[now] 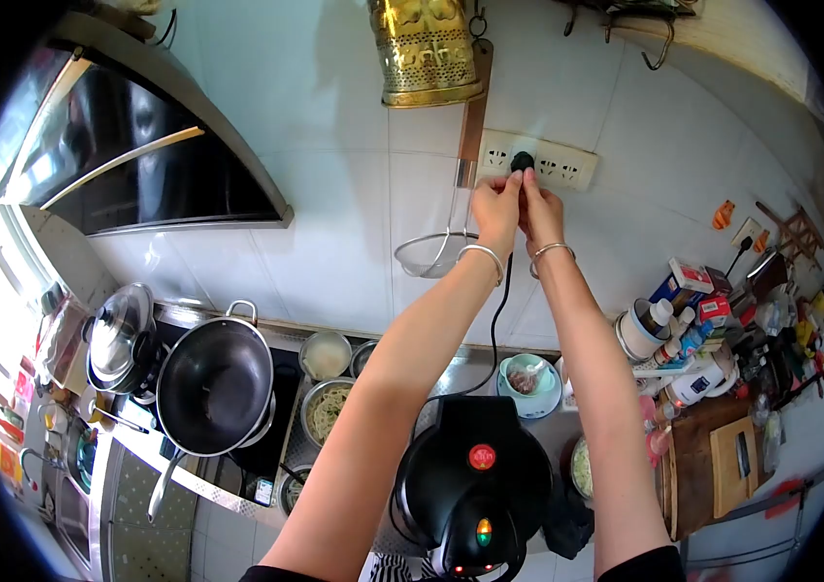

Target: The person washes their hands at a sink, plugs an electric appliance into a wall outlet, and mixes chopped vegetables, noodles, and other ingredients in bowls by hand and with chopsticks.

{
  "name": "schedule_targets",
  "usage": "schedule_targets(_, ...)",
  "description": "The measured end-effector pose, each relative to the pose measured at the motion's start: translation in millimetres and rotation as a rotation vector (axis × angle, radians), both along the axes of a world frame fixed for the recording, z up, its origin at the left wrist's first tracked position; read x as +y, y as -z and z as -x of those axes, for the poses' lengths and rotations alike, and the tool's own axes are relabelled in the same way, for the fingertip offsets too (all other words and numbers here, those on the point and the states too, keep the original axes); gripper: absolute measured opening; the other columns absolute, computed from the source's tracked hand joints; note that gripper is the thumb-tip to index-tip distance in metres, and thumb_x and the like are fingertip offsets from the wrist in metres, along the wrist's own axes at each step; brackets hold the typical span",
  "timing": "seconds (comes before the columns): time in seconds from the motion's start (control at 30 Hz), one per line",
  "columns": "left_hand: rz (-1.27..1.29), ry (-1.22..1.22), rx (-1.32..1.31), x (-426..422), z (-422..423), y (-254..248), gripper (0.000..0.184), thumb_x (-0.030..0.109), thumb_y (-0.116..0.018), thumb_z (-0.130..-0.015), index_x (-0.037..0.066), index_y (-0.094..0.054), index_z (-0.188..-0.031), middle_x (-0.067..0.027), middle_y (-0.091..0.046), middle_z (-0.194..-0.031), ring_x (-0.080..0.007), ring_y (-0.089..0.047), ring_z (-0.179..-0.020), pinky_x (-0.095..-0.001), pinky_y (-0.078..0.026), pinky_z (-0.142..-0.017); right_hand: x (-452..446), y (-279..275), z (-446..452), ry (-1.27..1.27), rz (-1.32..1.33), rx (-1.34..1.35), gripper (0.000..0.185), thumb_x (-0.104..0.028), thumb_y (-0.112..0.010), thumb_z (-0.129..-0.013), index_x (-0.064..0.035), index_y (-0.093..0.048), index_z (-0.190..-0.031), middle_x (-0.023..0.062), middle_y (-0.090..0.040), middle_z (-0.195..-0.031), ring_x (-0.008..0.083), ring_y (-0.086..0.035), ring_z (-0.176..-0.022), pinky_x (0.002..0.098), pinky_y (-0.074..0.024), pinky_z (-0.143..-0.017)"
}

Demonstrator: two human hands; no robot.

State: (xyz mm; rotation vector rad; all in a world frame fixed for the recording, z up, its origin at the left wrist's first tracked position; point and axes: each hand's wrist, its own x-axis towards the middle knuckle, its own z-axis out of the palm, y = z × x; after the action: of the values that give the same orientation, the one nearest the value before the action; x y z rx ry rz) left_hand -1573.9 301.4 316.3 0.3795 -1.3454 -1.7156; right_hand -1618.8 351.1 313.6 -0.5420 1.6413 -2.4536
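Both of my arms reach up to the white wall socket strip (567, 166). My left hand (497, 206) and my right hand (539, 209) meet at a black plug (523, 161) at the socket, fingers pinched around its lower part. From there a black cord (496, 325) hangs down toward the round black appliance (475, 466) on the counter. That appliance is closed, with a red round label and lit green, orange and red lights. Each wrist wears a bracelet.
A black wok (215, 388) sits on the stove at left, beside a lidded pot (121, 335). A strainer (431, 254) hangs left of my hands. Bowls of food, a green bowl (523, 376), bottles and a cutting board (733, 466) stand around.
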Motion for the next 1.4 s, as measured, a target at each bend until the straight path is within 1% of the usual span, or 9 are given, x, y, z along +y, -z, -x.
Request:
schedule_targets(0.27, 0.009, -0.083, -0.084, -2, 5, 2, 0.033, 0.027, -0.067, -0.078, -0.004, -0.057, -0.081, -0.0093, -0.059, -0.077, -0.0155, -0.054, -0.068, -0.0287, -0.046, -0.06, -3, 4, 8, 0.039, -0.056, -0.022, 0.046, -0.042, -0.061, -0.081, 0.0019, -0.057, -0.067, 0.0034, -0.053, -0.059, 0.0103, -0.044, -0.044, 0.0246, -0.033, -0.038)
schedule_targets(0.37, -0.015, -0.065, -0.097, 8, 1, -1, 0.032, 0.026, -0.063, -0.081, -0.005, -0.056, -0.084, -0.0112, -0.06, -0.081, -0.0169, -0.055, -0.071, -0.0299, -0.046, -0.062, -1, -5, 3, -0.002, -0.12, -0.062, 0.048, -0.041, -0.06, -0.081, 0.0065, -0.059, -0.074, 0.0082, -0.057, -0.065, 0.0146, -0.051, -0.051, 0.0276, -0.0396, -0.044)
schedule_targets(0.47, -0.071, 0.043, -0.061, 11, 2, 7, 0.033, 0.026, -0.052, -0.087, -0.005, -0.055, -0.098, -0.0198, -0.059, -0.095, -0.028, -0.057, -0.089, -0.0353, -0.045, -0.078, -3, 0, -3, 0.021, -0.085, -0.084, 0.048, -0.039, -0.061, -0.079, 0.009, -0.06, -0.083, 0.0156, -0.062, -0.077, 0.0229, -0.059, -0.071, 0.0334, -0.0464, -0.065)
schedule_targets(0.57, -0.043, -0.092, -0.198, 16, -11, 26, 0.041, 0.029, -0.052, -0.087, -0.005, -0.049, -0.11, -0.0137, -0.056, -0.104, -0.0183, -0.053, -0.094, -0.0302, -0.044, -0.077, -3, 28, -6, 0.155, -0.127, -0.006, 0.046, -0.035, -0.061, -0.078, 0.0081, -0.059, -0.093, 0.0154, -0.062, -0.086, 0.0219, -0.058, -0.078, 0.0334, -0.0455, -0.069)
schedule_targets(0.63, -0.113, 0.05, -0.188, 25, -41, 33, 0.042, 0.028, -0.051, -0.088, -0.005, -0.047, -0.113, -0.0132, -0.054, -0.109, -0.0191, -0.051, -0.099, -0.0306, -0.043, -0.08, 24, 34, -28, 0.046, -0.275, -0.043, 0.04, -0.027, -0.06, -0.078, 0.0051, -0.056, -0.101, 0.0132, -0.06, -0.095, 0.0208, -0.056, -0.085, 0.0333, -0.0445, -0.074)
schedule_targets(0.7, -0.195, 0.175, -0.175, 38, -75, 36, 0.042, 0.027, -0.05, -0.088, -0.004, -0.046, -0.116, -0.0128, -0.052, -0.113, -0.0199, -0.049, -0.105, -0.0311, -0.042, -0.083, 31, 61, -46, 0.131, -0.056, -0.088, 0.032, -0.025, -0.057, -0.08, -0.0044, -0.054, -0.104, 0.0033, -0.055, -0.092, 0.011, -0.05, -0.08, 0.0217, -0.0408, -0.064)
schedule_targets(0.9, -0.263, 0.257, -0.026, 57, -194, 90, 0.035, 0.022, -0.048, -0.09, -0.003, -0.047, -0.114, -0.0122, -0.052, -0.112, -0.0201, -0.052, -0.101, -0.031, -0.045, -0.083, 64, 107, -161, -0.152, 0.157, -0.214, 0.02, -0.006, -0.049, -0.083, -0.0034, -0.052, -0.103, 0.0031, -0.055, -0.097, 0.0116, -0.054, -0.086, 0.0243, -0.0454, -0.069)
schedule_targets(1.1, -0.421, 0.025, -0.001, 66, -337, 176, 0.025, 0.018, -0.045, -0.092, 0.0, -0.049, -0.109, -0.0103, -0.055, -0.106, -0.0172, -0.054, -0.096, -0.0302, -0.047, -0.079, 60, 178, -294, -0.563, 0.115, -0.506, 0.02, -0.006, -0.047, -0.086, -0.0051, -0.049, -0.105, 0.0043, -0.057, -0.1, 0.0112, -0.056, -0.085, 0.0239, -0.0457, -0.072)
schedule_targets(1.4, -0.621, -0.431, -0.142, 64, -534, 306, 0.023, 0.014, -0.047, -0.09, 0.005, -0.05, -0.11, -0.0058, -0.057, -0.106, -0.0153, -0.055, -0.092, -0.0302, -0.046, -0.077, 44, 302, -455, -0.696, -0.309, -0.598, 0.013, -0.009, -0.052, -0.083, -0.0086, -0.054, -0.096, -0.0001, -0.057, -0.094, 0.0096, -0.055, -0.084, 0.0246, -0.0461, -0.07)
